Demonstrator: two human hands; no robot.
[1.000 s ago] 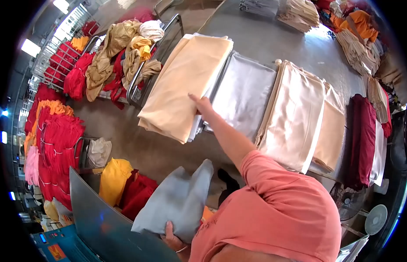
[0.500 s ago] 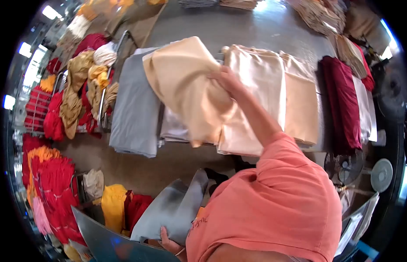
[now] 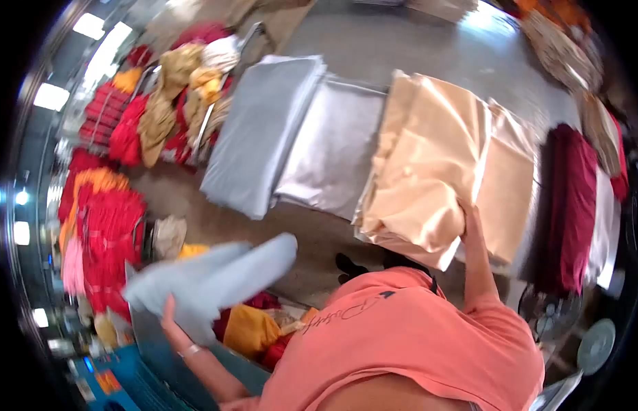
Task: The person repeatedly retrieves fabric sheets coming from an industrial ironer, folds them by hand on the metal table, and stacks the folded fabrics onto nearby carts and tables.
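My left hand point(image 3: 171, 320) is closed on a folded grey cloth point(image 3: 195, 277), lifted over the lower left and blurred by motion. At the near right side of a stack, my right hand point(image 3: 471, 218) grips the edge of a satiny peach cloth point(image 3: 428, 151), which bulges beside the fingers; the fingertips are partly hidden. Left of this stack lie a white-grey folded cloth point(image 3: 336, 147) and a taller grey folded pile point(image 3: 264, 130). Another peach pile point(image 3: 511, 185) lies just right of my right hand.
The piles rest on a grey metal table point(image 3: 353, 41). A maroon folded cloth point(image 3: 572, 205) lies at its right end. Left stand a wire cart with bundled cloths point(image 3: 172, 96) and hanging red cloths point(image 3: 110, 246). A metal bin with yellow cloth point(image 3: 250, 332) is below; a fan point(image 3: 596, 348) stands right.
The raised peach cloth now lies flat on the stack, and my right hand has come down to its near right edge. My left hand has lifted the grey cloth left, off the bin.
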